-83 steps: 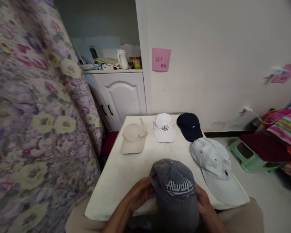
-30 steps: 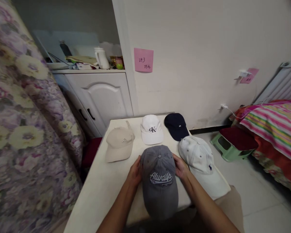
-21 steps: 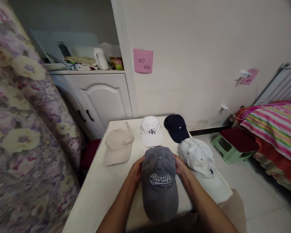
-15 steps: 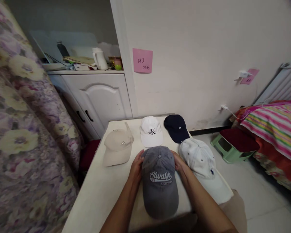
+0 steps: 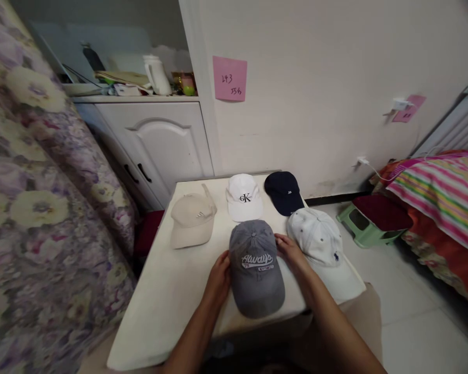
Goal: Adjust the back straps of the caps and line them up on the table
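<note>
A grey baseball cap (image 5: 259,291) with white "Always" lettering rests on the table in front of me, its brim toward me. My left hand (image 5: 219,275) is closed at its left edge; the fingertips are partly hidden. At the cap's right side my right hand (image 5: 290,249) has its fingers slightly apart, just beside the edge. Close to that hand lies a pale denim cap (image 5: 320,239) with a small dark logo. Behind are a white cap (image 5: 244,197) with black letters and a navy cap (image 5: 284,192). A beige cap (image 5: 193,221) sits at the left.
The cream table (image 5: 159,306) stands against the wall. A floral curtain (image 5: 42,208) hangs at the left, beside a white cabinet (image 5: 164,145). To the right are a green stool (image 5: 359,223) with a dark red top and a bed with a striped cover (image 5: 444,192).
The grey cap has come down flatter onto the table. My right hand has eased outward from its side, and my left hand has slid nearer the brim. The view has tilted down.
</note>
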`<action>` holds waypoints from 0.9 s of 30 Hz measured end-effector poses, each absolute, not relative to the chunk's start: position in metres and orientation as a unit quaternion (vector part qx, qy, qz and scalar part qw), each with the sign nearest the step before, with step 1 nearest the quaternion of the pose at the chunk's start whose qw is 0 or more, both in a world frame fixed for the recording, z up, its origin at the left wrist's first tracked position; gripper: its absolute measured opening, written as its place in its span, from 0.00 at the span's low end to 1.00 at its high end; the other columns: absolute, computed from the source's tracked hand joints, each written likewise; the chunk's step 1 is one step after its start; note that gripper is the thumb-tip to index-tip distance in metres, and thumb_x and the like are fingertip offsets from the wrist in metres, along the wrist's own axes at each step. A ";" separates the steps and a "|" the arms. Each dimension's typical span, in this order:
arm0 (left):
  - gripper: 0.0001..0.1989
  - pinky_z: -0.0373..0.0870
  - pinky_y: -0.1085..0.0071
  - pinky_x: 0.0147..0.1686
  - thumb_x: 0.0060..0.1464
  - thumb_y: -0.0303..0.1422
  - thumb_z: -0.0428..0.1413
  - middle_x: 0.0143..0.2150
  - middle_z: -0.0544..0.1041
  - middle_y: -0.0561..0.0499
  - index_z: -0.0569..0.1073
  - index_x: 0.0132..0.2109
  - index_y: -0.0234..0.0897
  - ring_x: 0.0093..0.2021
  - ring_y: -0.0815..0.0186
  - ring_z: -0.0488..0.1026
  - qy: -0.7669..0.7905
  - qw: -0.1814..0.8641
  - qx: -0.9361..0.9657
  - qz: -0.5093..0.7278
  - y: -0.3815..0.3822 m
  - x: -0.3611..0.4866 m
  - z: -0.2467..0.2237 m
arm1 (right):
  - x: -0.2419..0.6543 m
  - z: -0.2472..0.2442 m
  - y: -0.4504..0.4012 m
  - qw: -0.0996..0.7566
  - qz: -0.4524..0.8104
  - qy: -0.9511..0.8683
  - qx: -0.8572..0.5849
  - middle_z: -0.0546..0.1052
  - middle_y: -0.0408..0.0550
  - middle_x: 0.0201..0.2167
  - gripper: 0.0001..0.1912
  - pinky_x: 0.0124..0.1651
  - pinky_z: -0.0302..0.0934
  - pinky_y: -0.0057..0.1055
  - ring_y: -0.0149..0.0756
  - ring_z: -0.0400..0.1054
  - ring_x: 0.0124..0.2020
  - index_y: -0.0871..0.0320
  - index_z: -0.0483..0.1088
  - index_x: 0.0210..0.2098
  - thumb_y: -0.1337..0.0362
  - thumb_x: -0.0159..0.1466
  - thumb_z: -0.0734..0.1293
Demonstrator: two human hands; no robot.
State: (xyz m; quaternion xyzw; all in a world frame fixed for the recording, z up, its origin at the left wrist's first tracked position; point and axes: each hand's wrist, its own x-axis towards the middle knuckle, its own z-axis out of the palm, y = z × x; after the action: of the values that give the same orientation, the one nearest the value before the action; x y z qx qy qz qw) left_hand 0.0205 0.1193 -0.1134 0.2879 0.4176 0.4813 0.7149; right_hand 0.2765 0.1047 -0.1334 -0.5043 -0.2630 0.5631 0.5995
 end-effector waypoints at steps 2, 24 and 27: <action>0.25 0.72 0.64 0.48 0.49 0.34 0.64 0.47 0.82 0.43 0.73 0.55 0.34 0.47 0.56 0.78 0.439 0.693 0.291 0.493 0.107 0.020 -0.115 | 0.277 -0.137 0.077 0.589 0.550 -0.270 -0.527 0.81 0.51 0.40 0.23 0.40 0.68 0.38 0.46 0.76 0.41 0.54 0.74 0.44 0.54 0.50 0.75; 0.11 0.73 0.71 0.31 0.60 0.28 0.57 0.35 0.78 0.50 0.72 0.50 0.32 0.30 0.67 0.75 0.473 0.703 0.280 0.451 0.153 0.030 -0.105 | 0.285 -0.132 0.077 0.570 0.548 -0.282 -0.543 0.81 0.47 0.29 0.17 0.34 0.66 0.33 0.39 0.74 0.28 0.56 0.76 0.38 0.59 0.48 0.73; 0.12 0.77 0.65 0.37 0.64 0.35 0.56 0.45 0.77 0.47 0.73 0.50 0.33 0.38 0.64 0.76 0.471 0.706 0.287 0.443 0.170 0.038 -0.106 | 0.281 -0.130 0.104 0.571 0.563 -0.270 -0.534 0.81 0.45 0.26 0.14 0.30 0.65 0.31 0.37 0.73 0.25 0.57 0.75 0.37 0.62 0.49 0.72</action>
State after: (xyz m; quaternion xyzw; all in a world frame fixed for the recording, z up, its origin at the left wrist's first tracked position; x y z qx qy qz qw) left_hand 0.0379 0.1702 -0.1060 0.2868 0.4714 0.4435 0.7063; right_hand 0.2808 0.1041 -0.1305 -0.5337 -0.2704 0.5626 0.5706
